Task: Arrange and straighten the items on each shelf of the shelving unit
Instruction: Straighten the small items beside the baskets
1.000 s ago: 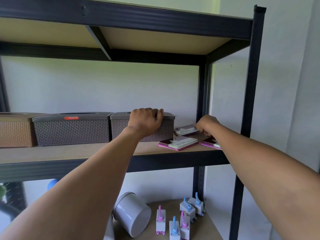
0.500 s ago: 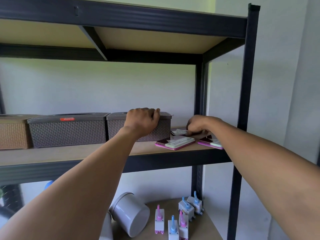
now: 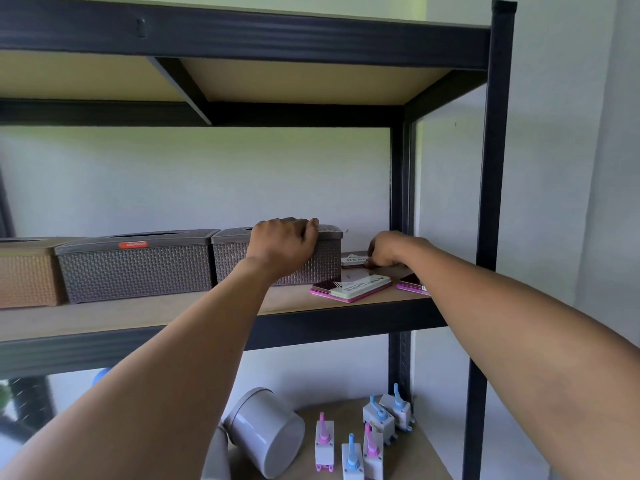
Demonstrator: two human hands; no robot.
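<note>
On the middle shelf [image 3: 173,313] three woven boxes stand in a row: a tan one [image 3: 24,275] at far left, a grey one [image 3: 135,268] with an orange label, and a second grey one [image 3: 325,258]. My left hand [image 3: 284,244] grips the top front edge of that second grey box. To its right lie flat pink-edged tins. My right hand [image 3: 388,249] pinches the rear tin [image 3: 351,260] at the back of the shelf. A front tin [image 3: 349,289] lies near the shelf edge, and a third tin [image 3: 412,284] is partly hidden under my right forearm.
The black right posts [image 3: 491,168] stand close to my right arm. On the lower shelf a grey round container [image 3: 266,431] lies on its side beside several small white blocks with pink and blue handles [image 3: 367,441]. A white wall is behind.
My right hand has slid the rear tin leftwards towards the grey box. My left hand stays on the box's edge. The view has shifted slightly.
</note>
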